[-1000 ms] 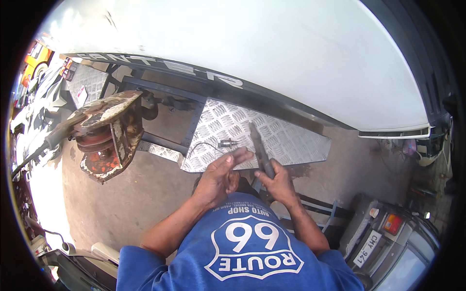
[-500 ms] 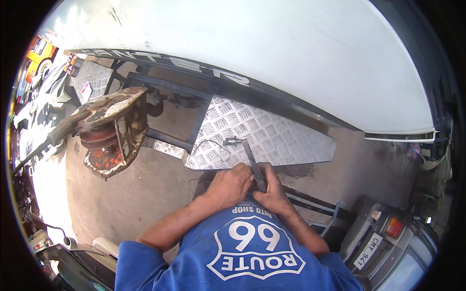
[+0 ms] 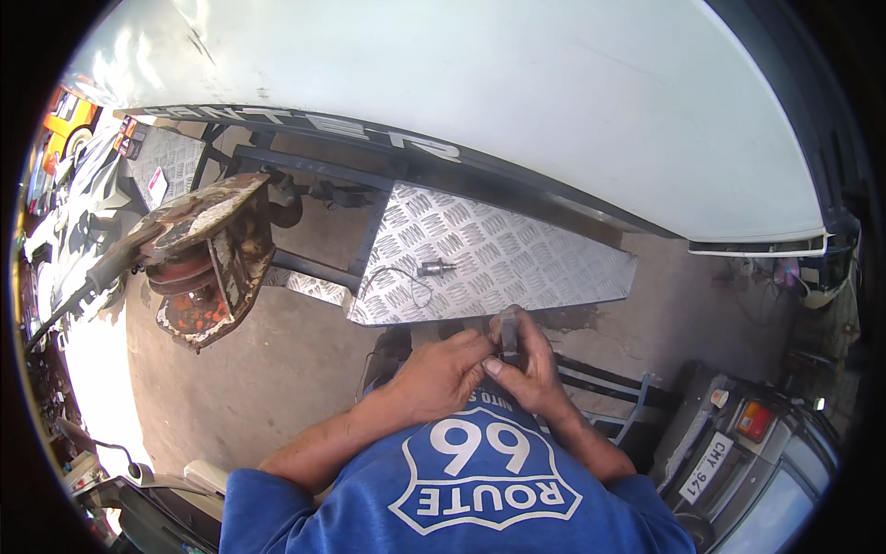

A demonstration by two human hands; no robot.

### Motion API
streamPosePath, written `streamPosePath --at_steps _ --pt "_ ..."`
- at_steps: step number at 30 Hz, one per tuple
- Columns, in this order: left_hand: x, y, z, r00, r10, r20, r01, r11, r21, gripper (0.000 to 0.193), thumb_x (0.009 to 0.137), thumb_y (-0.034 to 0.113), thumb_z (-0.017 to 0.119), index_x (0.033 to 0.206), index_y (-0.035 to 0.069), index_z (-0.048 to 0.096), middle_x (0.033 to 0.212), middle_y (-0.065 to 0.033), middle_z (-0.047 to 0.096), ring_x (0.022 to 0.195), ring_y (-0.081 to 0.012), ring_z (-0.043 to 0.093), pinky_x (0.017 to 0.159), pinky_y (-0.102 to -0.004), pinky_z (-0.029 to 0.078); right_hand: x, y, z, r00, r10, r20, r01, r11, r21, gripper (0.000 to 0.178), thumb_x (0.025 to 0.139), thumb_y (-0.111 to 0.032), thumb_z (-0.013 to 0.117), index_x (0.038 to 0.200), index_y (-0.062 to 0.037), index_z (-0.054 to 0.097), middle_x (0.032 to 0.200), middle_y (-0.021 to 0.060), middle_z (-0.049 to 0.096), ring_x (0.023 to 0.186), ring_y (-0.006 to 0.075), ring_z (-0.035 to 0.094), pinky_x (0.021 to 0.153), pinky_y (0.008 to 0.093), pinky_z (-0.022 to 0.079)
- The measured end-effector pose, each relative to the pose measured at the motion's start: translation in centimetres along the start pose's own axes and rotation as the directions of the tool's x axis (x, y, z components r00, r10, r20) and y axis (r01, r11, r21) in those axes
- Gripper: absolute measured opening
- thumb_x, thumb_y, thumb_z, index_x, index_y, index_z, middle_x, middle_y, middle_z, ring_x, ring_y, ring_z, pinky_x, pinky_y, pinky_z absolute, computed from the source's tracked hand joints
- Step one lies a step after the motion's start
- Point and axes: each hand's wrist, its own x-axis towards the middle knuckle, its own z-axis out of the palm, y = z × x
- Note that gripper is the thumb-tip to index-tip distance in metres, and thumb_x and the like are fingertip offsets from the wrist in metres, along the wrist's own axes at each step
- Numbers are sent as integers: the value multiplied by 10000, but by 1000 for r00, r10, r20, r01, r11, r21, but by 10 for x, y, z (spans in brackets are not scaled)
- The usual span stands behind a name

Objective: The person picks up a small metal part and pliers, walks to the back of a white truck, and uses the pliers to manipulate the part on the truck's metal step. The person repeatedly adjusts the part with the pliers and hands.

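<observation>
In front of my shirt, my right hand (image 3: 528,374) is wrapped round a dark grey, bar-like tool (image 3: 509,332), its thumb pressed along the near side. The tool's exact kind is hard to make out. My left hand (image 3: 441,377) is closed, its fingertips meeting the tool beside my right thumb; what they pinch is hidden. Just beyond my hands is a patterned metal tread plate (image 3: 535,254). On its left part lies a small metal cylindrical fitting (image 3: 436,269) with a thin dark wire (image 3: 397,273) looped from it.
A rusty bracket with a pulley (image 3: 217,249) hangs at the left. Across the far side stretches a white vehicle panel (image 3: 461,74). Dark frame rails (image 3: 314,166) run beneath it. A parked grey car (image 3: 748,462) stands at the near right.
The tool has drawn back from the plate and turned, so it looks shorter. My right hand has shifted slightly right, and my left fingers have moved along with the tool.
</observation>
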Motion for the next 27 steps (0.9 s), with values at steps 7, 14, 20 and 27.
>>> streamPosePath --at_steps 7,14,20,27 --pt "-12 -1 3 994 82 70 -84 996 35 126 896 148 628 943 33 611 914 -147 604 800 -388 656 679 -501 542 -8 -16 9 975 -218 -42 193 924 -329 384 869 -308 776 998 11 606 893 175 609 749 319 646 646 400 524" --pt "-15 13 10 982 180 59 -181 983 21 108 900 142 645 937 47 609 876 -129 598 755 -375 653 655 -477 541 -34 -21 -5 973 -229 -8 212 914 -346 355 876 -259 760 1046 -2 584 904 162 651 750 314 688 638 393 556" --pt "-8 20 10 978 153 141 -163 984 64 111 927 157 627 946 51 596 856 -129 591 748 -380 648 639 -480 535 -41 -21 -2 967 -235 -94 182 904 -388 243 912 -196 668 1032 -5 577 904 164 653 749 320 689 650 408 567" --pt "-2 20 21 985 112 128 -120 991 62 121 909 140 641 936 33 590 851 -164 590 753 -405 642 649 -486 528 -42 -25 -7 966 -98 -239 5 932 -362 231 916 -182 659 1032 -5 565 872 156 644 732 345 679 655 432 556"
